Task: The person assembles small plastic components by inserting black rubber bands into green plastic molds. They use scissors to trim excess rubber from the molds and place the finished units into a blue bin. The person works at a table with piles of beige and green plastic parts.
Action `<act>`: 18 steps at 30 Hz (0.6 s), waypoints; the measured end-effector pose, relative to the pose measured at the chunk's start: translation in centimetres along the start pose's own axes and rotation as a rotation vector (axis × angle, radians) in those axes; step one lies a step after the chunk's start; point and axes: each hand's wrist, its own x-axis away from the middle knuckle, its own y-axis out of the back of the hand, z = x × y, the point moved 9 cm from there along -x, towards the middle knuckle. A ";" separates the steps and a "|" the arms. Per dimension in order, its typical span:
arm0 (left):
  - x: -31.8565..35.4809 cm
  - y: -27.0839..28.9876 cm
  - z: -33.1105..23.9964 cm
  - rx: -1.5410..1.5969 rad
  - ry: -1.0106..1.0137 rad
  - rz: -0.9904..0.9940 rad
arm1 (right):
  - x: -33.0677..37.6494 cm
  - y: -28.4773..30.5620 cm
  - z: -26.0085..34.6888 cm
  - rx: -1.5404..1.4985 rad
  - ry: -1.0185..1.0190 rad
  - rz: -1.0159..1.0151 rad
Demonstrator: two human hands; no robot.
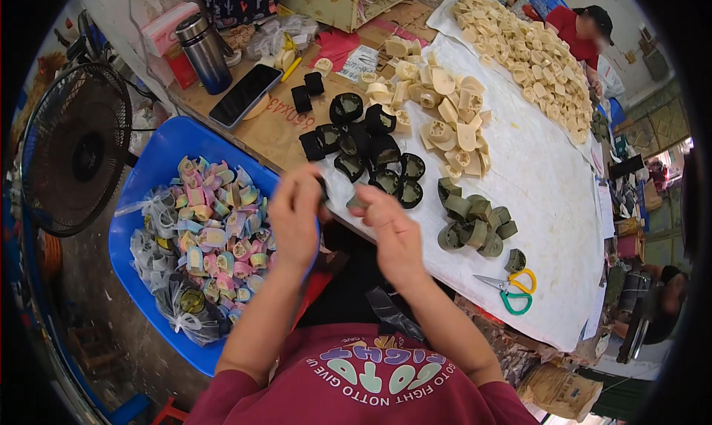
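My left hand (295, 206) is closed at the table's near edge, its fingers around a black curved piece (322, 188) that is mostly hidden. Close to its right, my right hand (391, 231) pinches a small olive-green piece (357, 202), slightly blurred. Just beyond both hands lies a cluster of black cup-shaped pieces (384, 149), several with olive-green linings. Olive-green curved pieces (475, 223) form a small heap to the right. Cream-coloured pieces of similar shape (454, 113) are piled farther back.
Scissors (512, 288) with yellow and green handles lie at the right. A blue tub (141, 277) of pastel pieces stands left, near a black fan (78, 139). A phone (245, 96) and a flask (204, 54) sit back left. Another person (575, 35) is beyond the large cream heap (530, 69).
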 end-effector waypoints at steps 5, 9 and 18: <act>-10.9 5.0 1.5 -0.366 -0.309 -0.300 | 0.7 5.4 0.0 0.128 -0.019 -0.156; -14.2 3.1 3.4 -0.722 -0.446 -0.203 | 3.1 6.2 -0.5 0.458 -0.047 -0.104; -10.3 4.6 3.0 -0.298 -0.432 -0.194 | 11.5 6.6 -4.3 0.650 -0.333 0.075</act>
